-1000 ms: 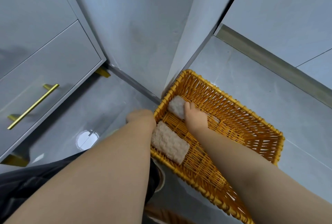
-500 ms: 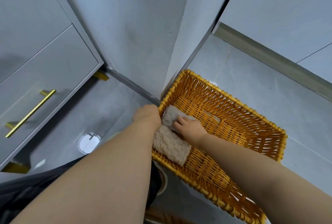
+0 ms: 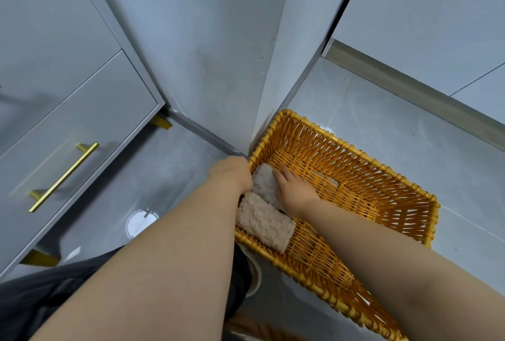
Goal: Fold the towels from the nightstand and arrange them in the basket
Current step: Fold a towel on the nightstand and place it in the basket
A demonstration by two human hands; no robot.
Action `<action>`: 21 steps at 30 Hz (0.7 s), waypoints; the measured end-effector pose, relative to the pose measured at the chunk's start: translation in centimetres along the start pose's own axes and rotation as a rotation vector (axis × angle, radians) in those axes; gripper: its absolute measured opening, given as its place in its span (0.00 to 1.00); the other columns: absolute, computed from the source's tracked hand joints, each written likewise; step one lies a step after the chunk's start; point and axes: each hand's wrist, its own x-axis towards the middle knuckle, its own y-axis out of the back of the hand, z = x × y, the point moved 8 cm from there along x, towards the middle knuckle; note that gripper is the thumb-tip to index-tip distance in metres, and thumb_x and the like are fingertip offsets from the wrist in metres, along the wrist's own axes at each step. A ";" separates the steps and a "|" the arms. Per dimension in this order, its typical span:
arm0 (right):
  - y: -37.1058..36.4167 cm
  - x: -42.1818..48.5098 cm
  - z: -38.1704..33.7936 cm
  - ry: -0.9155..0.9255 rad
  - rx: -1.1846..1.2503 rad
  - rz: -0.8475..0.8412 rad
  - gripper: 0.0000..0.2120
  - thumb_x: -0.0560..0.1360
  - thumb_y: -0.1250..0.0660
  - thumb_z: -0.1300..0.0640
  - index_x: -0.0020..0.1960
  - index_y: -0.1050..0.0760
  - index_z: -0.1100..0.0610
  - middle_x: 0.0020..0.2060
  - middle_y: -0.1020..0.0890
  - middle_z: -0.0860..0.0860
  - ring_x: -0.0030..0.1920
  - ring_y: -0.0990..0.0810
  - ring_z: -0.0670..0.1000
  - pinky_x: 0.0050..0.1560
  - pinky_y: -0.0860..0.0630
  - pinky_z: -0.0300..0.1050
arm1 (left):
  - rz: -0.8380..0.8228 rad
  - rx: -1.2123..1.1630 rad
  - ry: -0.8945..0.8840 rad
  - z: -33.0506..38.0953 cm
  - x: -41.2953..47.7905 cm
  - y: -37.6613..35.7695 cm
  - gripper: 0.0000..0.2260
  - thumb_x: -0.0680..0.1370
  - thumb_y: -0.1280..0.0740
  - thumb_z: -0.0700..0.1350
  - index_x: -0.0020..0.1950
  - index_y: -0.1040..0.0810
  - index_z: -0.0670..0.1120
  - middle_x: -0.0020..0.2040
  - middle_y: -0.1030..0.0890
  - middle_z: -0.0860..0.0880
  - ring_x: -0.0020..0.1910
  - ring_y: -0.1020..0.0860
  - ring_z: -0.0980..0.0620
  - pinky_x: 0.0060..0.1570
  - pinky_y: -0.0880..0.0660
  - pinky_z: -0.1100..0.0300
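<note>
So compared to a second ago, the right hand point(image 3: 293, 190) has come back toward the near side of the basket and brought the pale towel point(image 3: 263, 183) with it. That towel now sits snug against the beige towel point(image 3: 263, 222) rather than up in the far corner. The left hand point(image 3: 231, 174) has crept up to the rim as well.

Right now the wicker basket point(image 3: 355, 150) is on the grey floor point(image 3: 382, 122), filling the 4 o'clock part of the view, with its 11 o'clock corner tucked against the wall corner point(image 3: 262, 94). Both folded towels lie inside at the basket's 9 o'clock end. The beige one is along the near rim, and the pale one is touching it at its 12 o'clock.

The right hand lies flat on the pale towel's 3 o'clock edge, fingers straight and together, pressing on it rather than grabbing. The left hand is at the rim just at 9 o'clock of the pale towel. Only the back of it shows and the fingers dip out of sight over the edge, so I honestly can't tell whether it grips anything.

Over at 9 o'clock of the basket there's the nightstand point(image 3: 82, 127) with its gold drawer handle point(image 3: 64, 176). Dark trousers point(image 3: 41, 302) and a shoe point(image 3: 254, 276) are down at 7 o'clock.
</note>
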 end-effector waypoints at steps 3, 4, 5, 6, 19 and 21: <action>4.3 -1.1 -0.8 0.023 -0.053 0.131 0.25 0.81 0.47 0.54 0.76 0.47 0.58 0.77 0.50 0.57 0.74 0.43 0.59 0.73 0.43 0.56 | 0.017 0.050 -0.032 0.7 -1.2 1.5 0.03 0.77 0.40 0.39 0.43 0.31 0.43 0.45 0.28 0.47 0.47 0.26 0.46 0.42 0.29 0.57; 6.1 -1.7 -1.3 0.049 -0.060 0.189 0.24 0.81 0.46 0.54 0.76 0.45 0.58 0.77 0.49 0.57 0.74 0.42 0.59 0.73 0.41 0.55 | 0.030 0.052 -0.041 0.9 -1.7 2.2 0.02 0.77 0.40 0.39 0.44 0.31 0.44 0.47 0.27 0.46 0.49 0.25 0.46 0.43 0.29 0.57; 7.7 -2.2 -1.8 0.074 -0.069 0.235 0.24 0.81 0.46 0.54 0.75 0.44 0.58 0.77 0.47 0.57 0.74 0.41 0.59 0.72 0.40 0.54 | 0.044 0.057 -0.049 1.1 -2.2 3.0 0.01 0.77 0.40 0.40 0.46 0.30 0.44 0.50 0.25 0.45 0.50 0.25 0.45 0.44 0.29 0.56; 9.4 -2.7 -2.3 0.095 -0.075 0.270 0.24 0.81 0.45 0.55 0.75 0.44 0.58 0.77 0.46 0.57 0.73 0.40 0.59 0.72 0.39 0.53 | 0.055 0.071 -0.056 1.4 -2.6 4.0 0.01 0.77 0.39 0.40 0.47 0.29 0.44 0.53 0.23 0.44 0.50 0.25 0.45 0.44 0.29 0.56; 25.2 -10.5 -16.3 0.387 0.214 0.650 0.20 0.79 0.43 0.62 0.70 0.34 0.59 0.64 0.26 0.56 0.53 0.22 0.58 0.50 0.25 0.50 | 0.284 0.463 -0.011 -5.6 -14.4 19.7 0.10 0.78 0.39 0.42 0.56 0.24 0.41 0.56 0.21 0.44 0.54 0.22 0.44 0.53 0.25 0.52; 28.4 -11.1 -19.1 0.425 0.269 0.697 0.20 0.79 0.43 0.61 0.71 0.35 0.58 0.65 0.27 0.55 0.57 0.23 0.57 0.53 0.25 0.51 | 0.419 0.402 0.015 -8.5 -17.4 23.3 0.13 0.80 0.41 0.43 0.63 0.25 0.43 0.62 0.24 0.43 0.59 0.24 0.43 0.57 0.27 0.51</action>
